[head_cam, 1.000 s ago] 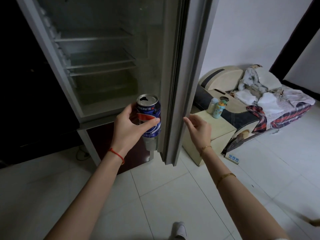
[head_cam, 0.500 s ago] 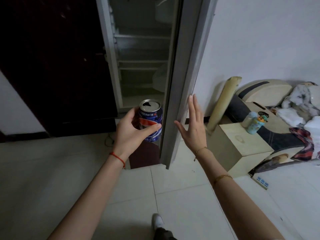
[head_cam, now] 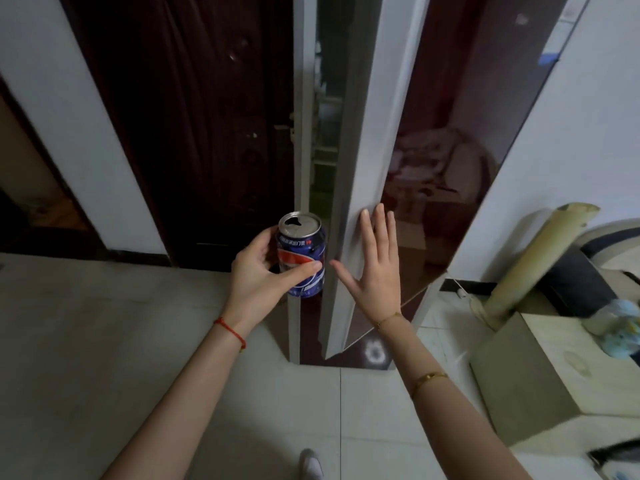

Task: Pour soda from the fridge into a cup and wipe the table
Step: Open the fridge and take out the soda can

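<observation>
My left hand point(head_cam: 265, 273) grips a blue soda can point(head_cam: 304, 252) with an opened top, held upright in front of the fridge. My right hand point(head_cam: 375, 271) lies flat with straight, spread fingers against the outer face of the fridge door point(head_cam: 398, 168). The door stands almost shut, leaving a narrow gap point(head_cam: 323, 133) through which some shelves show. No cup and no table are in view.
A dark wooden door point(head_cam: 194, 116) stands left of the fridge. At the right are a cream bedside cabinet point(head_cam: 540, 375), a rolled mat point(head_cam: 540, 258) leaning on the wall and a small bottle point(head_cam: 620, 330). The floor is pale tile; my shoe point(head_cam: 311, 464) shows at the bottom.
The fridge door has swung from wide open to nearly shut under my right hand, which went from hovering to flat on the door. The can stays in my left hand.
</observation>
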`<action>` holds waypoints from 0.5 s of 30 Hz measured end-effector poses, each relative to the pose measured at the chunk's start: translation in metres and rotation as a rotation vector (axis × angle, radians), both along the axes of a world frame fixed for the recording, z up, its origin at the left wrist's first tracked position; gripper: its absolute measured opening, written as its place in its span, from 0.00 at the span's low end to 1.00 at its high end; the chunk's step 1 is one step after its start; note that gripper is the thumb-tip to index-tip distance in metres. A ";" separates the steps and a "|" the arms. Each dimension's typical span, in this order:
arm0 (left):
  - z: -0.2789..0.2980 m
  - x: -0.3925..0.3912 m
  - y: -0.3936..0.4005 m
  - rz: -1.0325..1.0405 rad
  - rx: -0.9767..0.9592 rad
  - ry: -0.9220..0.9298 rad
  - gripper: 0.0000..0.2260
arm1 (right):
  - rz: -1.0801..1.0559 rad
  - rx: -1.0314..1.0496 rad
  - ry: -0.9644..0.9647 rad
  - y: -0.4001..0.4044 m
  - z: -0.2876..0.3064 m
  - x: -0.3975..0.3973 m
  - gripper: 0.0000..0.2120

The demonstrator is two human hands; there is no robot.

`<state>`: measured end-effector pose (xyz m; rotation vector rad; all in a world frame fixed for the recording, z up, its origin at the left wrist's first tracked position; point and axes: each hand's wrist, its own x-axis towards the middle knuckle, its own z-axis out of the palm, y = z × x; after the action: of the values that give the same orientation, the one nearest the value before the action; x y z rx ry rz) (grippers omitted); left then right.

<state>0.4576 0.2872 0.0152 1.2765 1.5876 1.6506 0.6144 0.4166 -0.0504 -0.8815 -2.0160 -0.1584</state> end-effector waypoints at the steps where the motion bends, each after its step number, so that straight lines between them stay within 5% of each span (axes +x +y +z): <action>1: 0.001 -0.005 0.006 0.010 0.007 -0.004 0.25 | 0.018 0.000 0.007 0.008 -0.002 -0.010 0.41; 15: 0.009 -0.069 0.085 0.154 -0.056 0.093 0.29 | 0.049 0.040 -0.123 0.109 0.002 -0.099 0.38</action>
<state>0.3889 0.3720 0.0245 1.2450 1.8156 1.6459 0.5153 0.5261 -0.0483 -0.8137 -2.1389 -0.2299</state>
